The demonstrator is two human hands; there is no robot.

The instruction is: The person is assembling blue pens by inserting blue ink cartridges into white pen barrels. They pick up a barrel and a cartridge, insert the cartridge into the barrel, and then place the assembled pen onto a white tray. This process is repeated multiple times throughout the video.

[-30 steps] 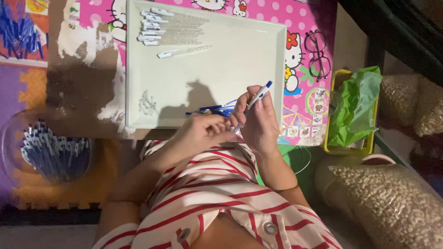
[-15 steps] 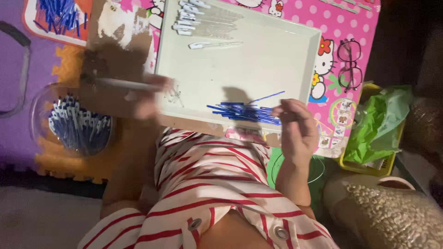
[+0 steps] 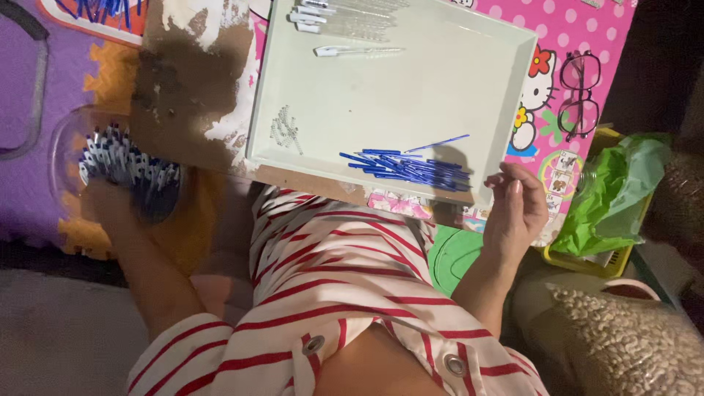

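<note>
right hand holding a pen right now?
No. The right hand is empty, fingers loosely curled beside the pale tray, just right of the blue refills.

A pair of dark-framed glasses (image 3: pixel 581 94) lies on the pink cartoon mat (image 3: pixel 587 29), a crumpled green plastic bag (image 3: pixel 612 194) fills a yellow basket (image 3: pixel 587 260) beside it, and purple foam floor tiles (image 3: pixel 22 110) lie opposite.

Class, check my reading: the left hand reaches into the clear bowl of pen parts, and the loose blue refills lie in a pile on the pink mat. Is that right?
Not quite. The head view shows the blue refills lying inside the pale green tray, not on the pink mat. The left hand is indeed at the clear bowl.
</note>
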